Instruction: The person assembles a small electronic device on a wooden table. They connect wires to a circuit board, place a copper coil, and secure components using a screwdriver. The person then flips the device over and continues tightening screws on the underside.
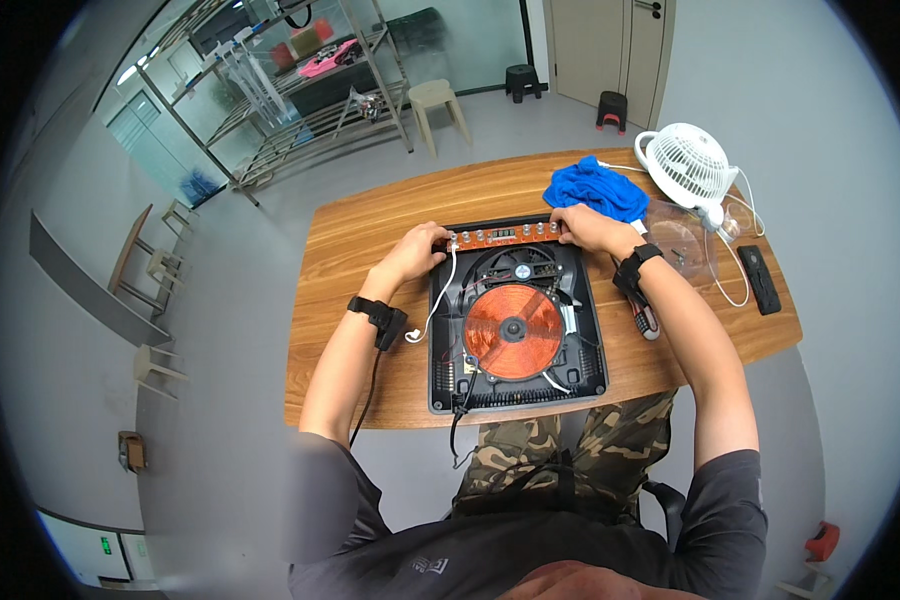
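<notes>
An opened induction cooker (445,372) lies on the wooden table in front of me, its round copper coil (490,335) and a black cooling fan (490,262) exposed. Along its far edge runs a narrow orange circuit board (480,239) with a row of buttons and a small display. My left hand (416,251) pinches the board's left end; my right hand (592,230) grips its right end, fingers closed. From the left end a white wire (440,300) trails over the cooker's side, its plug (413,336) resting on the table. The fingertips' undersides are hidden.
Beyond my right hand lies a crumpled blue cloth (595,190), near a white fan (688,165). A clear plastic bag (678,240) and a black oblong object (759,280) sit at the right. A dark-handled tool (645,318) lies beside my right forearm. A metal rack (300,140) stands behind.
</notes>
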